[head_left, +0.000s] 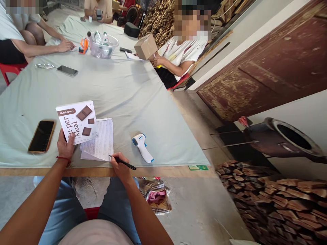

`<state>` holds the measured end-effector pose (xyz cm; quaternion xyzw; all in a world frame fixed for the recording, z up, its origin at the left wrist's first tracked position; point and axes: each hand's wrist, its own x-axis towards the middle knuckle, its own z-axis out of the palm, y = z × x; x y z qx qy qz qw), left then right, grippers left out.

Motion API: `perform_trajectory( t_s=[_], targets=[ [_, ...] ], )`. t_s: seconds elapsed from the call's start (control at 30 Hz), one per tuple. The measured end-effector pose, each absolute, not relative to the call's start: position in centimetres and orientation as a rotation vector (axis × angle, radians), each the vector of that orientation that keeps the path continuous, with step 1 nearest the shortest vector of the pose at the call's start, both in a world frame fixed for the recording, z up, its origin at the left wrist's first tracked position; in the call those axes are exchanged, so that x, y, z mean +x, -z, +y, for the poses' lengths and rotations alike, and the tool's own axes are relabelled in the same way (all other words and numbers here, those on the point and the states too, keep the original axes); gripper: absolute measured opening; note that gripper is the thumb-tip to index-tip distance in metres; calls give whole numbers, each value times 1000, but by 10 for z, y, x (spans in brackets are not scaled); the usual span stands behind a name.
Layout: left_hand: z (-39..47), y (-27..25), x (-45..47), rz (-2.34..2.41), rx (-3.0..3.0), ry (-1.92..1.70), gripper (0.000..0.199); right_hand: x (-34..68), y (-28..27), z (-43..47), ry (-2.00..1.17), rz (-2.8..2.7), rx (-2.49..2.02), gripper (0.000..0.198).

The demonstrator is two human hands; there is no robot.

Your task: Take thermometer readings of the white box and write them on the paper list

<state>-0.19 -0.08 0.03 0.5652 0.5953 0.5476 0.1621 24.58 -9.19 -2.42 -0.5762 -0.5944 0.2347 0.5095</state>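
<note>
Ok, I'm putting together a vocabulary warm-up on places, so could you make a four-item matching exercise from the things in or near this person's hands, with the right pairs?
Things
1. NutriMotion box
2. Black pen
3. White-and-blue thermometer
4. Phone in a brown case

Places
A. On the cloth, right of the right hand
B. In the right hand
C. On the cloth, left of the left hand
D. In the left hand

Pairs: 1-D, 2-B, 3-A, 4-C
</note>
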Motion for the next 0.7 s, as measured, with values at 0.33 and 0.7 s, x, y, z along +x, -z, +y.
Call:
perform_trajectory(
  t_s=[0.33,0.7],
  targets=[
    [0,0,-2,1703,1615,-1562,54,245,26,-91,-536,-1424,-1417,13],
    [-1,-2,-1,1680,1629,-1570,51,245,24,-92,-561,-1399,-1430,15]
  ],
)
